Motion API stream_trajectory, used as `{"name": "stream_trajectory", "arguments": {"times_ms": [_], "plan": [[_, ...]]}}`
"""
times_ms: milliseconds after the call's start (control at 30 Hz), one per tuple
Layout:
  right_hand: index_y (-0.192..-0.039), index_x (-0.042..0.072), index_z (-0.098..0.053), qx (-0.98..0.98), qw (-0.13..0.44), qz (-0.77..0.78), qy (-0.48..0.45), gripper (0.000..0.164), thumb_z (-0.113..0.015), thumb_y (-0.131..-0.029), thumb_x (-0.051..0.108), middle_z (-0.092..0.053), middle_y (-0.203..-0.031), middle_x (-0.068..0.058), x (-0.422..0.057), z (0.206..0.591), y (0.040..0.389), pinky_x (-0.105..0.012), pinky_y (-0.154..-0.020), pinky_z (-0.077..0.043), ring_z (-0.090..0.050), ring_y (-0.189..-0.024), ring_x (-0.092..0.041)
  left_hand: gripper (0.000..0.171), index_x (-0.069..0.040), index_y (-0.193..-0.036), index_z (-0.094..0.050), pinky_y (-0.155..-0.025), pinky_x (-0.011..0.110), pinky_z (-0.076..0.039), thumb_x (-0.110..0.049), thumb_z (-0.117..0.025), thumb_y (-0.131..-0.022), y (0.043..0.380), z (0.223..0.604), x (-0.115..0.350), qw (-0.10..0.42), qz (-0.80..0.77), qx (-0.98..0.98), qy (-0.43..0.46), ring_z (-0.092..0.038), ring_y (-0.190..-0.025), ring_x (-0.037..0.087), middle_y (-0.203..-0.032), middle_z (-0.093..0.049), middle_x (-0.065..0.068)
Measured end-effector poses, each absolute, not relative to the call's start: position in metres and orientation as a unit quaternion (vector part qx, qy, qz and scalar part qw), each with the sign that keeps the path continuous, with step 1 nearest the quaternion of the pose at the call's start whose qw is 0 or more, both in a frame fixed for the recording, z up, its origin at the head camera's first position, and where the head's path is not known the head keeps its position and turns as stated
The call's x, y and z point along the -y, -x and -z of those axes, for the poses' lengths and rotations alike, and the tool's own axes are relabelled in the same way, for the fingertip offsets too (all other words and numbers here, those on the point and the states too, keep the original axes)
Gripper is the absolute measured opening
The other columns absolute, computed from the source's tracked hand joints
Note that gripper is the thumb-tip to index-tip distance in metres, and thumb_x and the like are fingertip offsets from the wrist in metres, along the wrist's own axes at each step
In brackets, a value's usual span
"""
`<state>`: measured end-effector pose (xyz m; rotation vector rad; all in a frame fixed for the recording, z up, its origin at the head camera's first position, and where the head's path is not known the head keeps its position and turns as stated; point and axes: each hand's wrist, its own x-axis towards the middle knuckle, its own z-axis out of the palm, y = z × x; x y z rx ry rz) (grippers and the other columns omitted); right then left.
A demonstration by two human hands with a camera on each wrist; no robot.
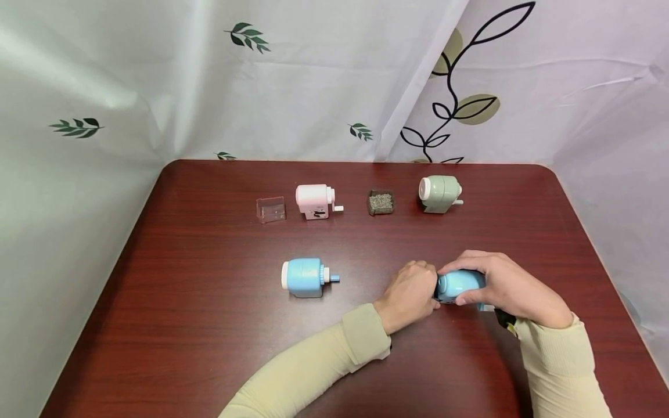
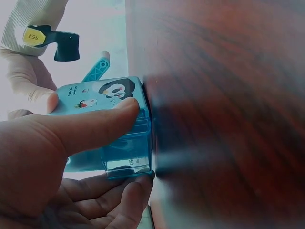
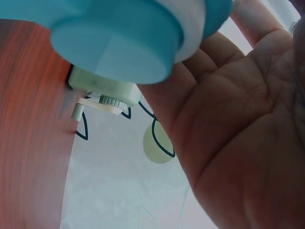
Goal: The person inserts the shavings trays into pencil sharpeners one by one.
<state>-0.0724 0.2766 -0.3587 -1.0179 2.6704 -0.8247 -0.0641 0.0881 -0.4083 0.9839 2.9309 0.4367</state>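
At the right of the table, my right hand (image 1: pixel 509 287) holds the body of a blue crank pencil sharpener (image 1: pixel 462 283) from above, thumb and fingers on opposite sides. My left hand (image 1: pixel 410 296) is at the sharpener's near-left end. In the left wrist view, its thumb and fingers pinch the clear blue shavings drawer (image 2: pixel 126 155), which sits at the base of the body beside a printed cartoon panel. The blue crank (image 2: pixel 96 70) sticks out at the far end. A second blue sharpener (image 1: pixel 305 277) stands to the left, untouched.
Along the back stand a pink sharpener (image 1: pixel 313 201) and a green sharpener (image 1: pixel 440 194). Between them lies a dark drawer full of shavings (image 1: pixel 381 202). A clear pinkish drawer (image 1: pixel 271 210) sits left of the pink sharpener. White patterned curtains (image 1: pixel 292 81) enclose the table.
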Motion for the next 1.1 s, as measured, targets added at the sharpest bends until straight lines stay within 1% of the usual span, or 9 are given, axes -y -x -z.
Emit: {"name": "stream_trajectory", "arguments": {"times_ms": [467, 667, 867, 1100], "plan": [[-0.110, 0.034, -0.063, -0.893, 0.088, 0.283, 0.338, 0.048, -0.082, -0.067, 0.022, -0.059, -0.098, 0.019, -0.2764, 0.3582, 0.0714, -0.016, -0.070, -0.042, -0.053, -0.082, 0.000, 0.048, -0.011, -0.100, -0.065, -0.078, 0.022, -0.045, -0.043, -0.080, -0.068, 0.0661, 0.4105, -0.0911, 0.011, -0.141, -0.938, -0.316, -0.056, -0.081, 0.011, -0.085, -0.060, -0.004], [-0.109, 0.034, -0.063, -0.891, 0.080, 0.279, 0.349, 0.049, -0.083, -0.066, 0.021, -0.059, -0.098, 0.019, -0.2753, 0.3566, 0.0719, -0.016, -0.070, -0.043, -0.054, -0.083, 0.001, 0.049, -0.011, -0.097, -0.065, -0.072, 0.023, -0.048, -0.042, -0.083, -0.063, 0.0698, 0.4122, -0.0914, 0.018, -0.168, -0.938, -0.303, -0.058, -0.079, 0.012, -0.083, -0.061, -0.003], [-0.108, 0.031, -0.065, -0.891, 0.076, 0.280, 0.350, 0.049, -0.084, -0.065, 0.019, -0.059, -0.097, 0.019, -0.2747, 0.3560, 0.0717, -0.016, -0.069, -0.043, -0.054, -0.082, 0.001, 0.051, -0.013, -0.096, -0.066, -0.066, 0.020, -0.050, -0.042, -0.086, -0.059, 0.0712, 0.4134, -0.0916, 0.019, -0.199, -0.933, -0.300, -0.060, -0.077, 0.008, -0.082, -0.062, -0.006], [-0.109, 0.032, -0.064, -0.890, 0.075, 0.282, 0.349, 0.047, -0.083, -0.066, 0.023, -0.059, -0.097, 0.019, -0.2759, 0.3575, 0.0720, -0.017, -0.069, -0.043, -0.054, -0.082, 0.001, 0.050, -0.013, -0.097, -0.067, -0.067, 0.019, -0.049, -0.040, -0.086, -0.059, 0.0707, 0.4123, -0.0934, 0.019, -0.204, -0.931, -0.302, -0.059, -0.077, 0.007, -0.082, -0.062, -0.007]]}}
